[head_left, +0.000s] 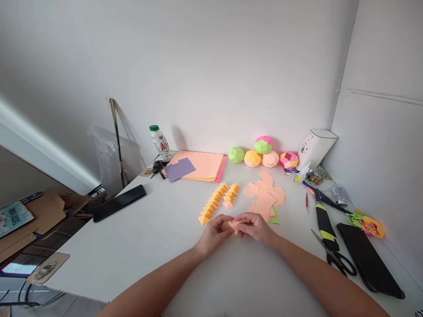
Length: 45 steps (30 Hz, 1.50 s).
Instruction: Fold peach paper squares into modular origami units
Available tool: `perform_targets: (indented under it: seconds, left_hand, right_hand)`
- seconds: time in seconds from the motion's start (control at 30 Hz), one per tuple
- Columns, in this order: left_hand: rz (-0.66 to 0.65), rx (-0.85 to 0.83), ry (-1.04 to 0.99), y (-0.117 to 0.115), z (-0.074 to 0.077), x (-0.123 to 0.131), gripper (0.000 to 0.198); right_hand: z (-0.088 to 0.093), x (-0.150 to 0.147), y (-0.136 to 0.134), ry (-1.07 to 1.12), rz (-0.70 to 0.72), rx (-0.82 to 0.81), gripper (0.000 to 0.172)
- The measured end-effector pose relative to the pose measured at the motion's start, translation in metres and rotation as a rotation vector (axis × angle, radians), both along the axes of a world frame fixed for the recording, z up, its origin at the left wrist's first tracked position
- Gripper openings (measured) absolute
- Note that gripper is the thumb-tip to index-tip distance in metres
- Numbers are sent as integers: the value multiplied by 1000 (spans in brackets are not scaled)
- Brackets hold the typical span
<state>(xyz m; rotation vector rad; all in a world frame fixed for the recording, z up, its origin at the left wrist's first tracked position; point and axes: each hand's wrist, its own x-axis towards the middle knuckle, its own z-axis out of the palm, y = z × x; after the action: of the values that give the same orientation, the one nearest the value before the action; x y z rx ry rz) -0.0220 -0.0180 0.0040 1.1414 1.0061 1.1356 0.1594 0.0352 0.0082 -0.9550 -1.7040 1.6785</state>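
Note:
My left hand [216,232] and my right hand [255,227] meet over the white table [139,237], both pinching one small peach paper piece [234,226] between the fingertips. Just beyond them run two rows of folded orange paper units [216,200], with one peach folded unit [228,204] beside them. A loose pile of peach paper squares [266,193] lies behind my right hand, a green scrap [274,218] at its near edge.
Against the wall sit several paper polyhedron balls [262,152], a stack of coloured sheets [201,165] with a purple piece [180,169], a bottle [160,143] and keys [157,167]. A black phone [119,202] lies left. A knife [325,222], scissors [337,257] and another dark phone [368,262] lie right.

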Motion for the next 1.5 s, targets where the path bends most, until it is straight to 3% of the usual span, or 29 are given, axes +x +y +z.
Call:
perform_targets:
  seconds: [0.2, 0.8, 1.17, 1.5]
  left_hand:
    - [45, 106, 126, 1, -1, 0, 22]
    - [73, 150, 302, 2, -2, 0, 19]
    - [77, 148, 310, 2, -3, -1, 15]
    - [77, 197, 205, 1, -3, -1, 14]
  right_hand:
    - [2, -1, -1, 11, 9, 9, 28]
    - [1, -2, -4, -1, -3, 96, 20]
    - [-5, -2, -2, 10, 6, 108, 20]
    - [3, -2, -4, -27, 18, 128, 22]
